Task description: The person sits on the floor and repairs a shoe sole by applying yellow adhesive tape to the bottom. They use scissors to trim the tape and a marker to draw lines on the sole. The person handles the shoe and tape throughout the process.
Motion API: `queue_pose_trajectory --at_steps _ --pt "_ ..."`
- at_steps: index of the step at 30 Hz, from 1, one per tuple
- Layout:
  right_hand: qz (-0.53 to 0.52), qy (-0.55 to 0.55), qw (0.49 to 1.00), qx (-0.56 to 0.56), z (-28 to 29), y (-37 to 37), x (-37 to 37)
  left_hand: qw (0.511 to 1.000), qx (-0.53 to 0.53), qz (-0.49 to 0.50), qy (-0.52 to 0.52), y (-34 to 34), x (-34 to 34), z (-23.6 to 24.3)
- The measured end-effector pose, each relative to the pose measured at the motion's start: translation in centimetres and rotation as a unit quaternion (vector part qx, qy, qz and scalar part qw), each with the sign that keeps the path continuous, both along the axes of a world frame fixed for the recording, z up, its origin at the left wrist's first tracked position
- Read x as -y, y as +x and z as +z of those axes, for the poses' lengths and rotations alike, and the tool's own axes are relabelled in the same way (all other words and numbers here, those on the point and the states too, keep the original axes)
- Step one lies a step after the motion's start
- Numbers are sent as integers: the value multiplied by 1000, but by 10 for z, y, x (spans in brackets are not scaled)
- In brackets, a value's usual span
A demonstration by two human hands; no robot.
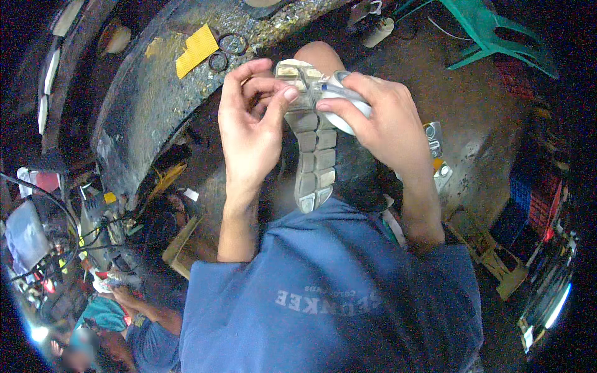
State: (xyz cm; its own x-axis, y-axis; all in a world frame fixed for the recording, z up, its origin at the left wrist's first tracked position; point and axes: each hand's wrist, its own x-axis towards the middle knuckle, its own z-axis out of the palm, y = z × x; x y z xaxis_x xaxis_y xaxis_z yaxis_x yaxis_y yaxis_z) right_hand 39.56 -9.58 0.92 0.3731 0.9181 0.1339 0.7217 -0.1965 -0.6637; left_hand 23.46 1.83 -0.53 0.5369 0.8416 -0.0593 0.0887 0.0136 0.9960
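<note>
A shoe sole (315, 146), grey and pale with grooved blocks, lies bottom up over my lap, its wide end away from me. My left hand (252, 118) is at the wide end's left edge, fingers curled and thumb bent in against the sole; whatever lies between the fingertips is too small to make out. From the right, my right hand (382, 112) pinches a slim grey tool (343, 92) with a blue end, pointing at the middle of the sole. Beneath that hand is a smooth white rounded piece (348, 121), partly covered, so I cannot tell its kind.
A worn, curved dark table (140, 105) at the left bears a yellow ridged sheet (197, 51) and black rings (232, 44). A green plastic chair (491, 31) stands far right, a wooden stool (488, 248) near right. Another person (149, 329) works at lower left.
</note>
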Motion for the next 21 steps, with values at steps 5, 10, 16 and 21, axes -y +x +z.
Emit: queue_pose_trajectory --at_steps 5,10,16,21 --pt "46 -40 993 -97 -10 14 2 995 -7 59 -83 -11 10 -5" --pt "0 -64 971 -232 -17 19 -5 987 4 103 -122 -13 23 -9" --pt "-27 -70 996 -54 -23 8 -7 979 14 190 -70 -4 47 -24" --pt "-7 -44 995 -93 -31 17 -16 973 -11 230 -14 -3 49 -30"
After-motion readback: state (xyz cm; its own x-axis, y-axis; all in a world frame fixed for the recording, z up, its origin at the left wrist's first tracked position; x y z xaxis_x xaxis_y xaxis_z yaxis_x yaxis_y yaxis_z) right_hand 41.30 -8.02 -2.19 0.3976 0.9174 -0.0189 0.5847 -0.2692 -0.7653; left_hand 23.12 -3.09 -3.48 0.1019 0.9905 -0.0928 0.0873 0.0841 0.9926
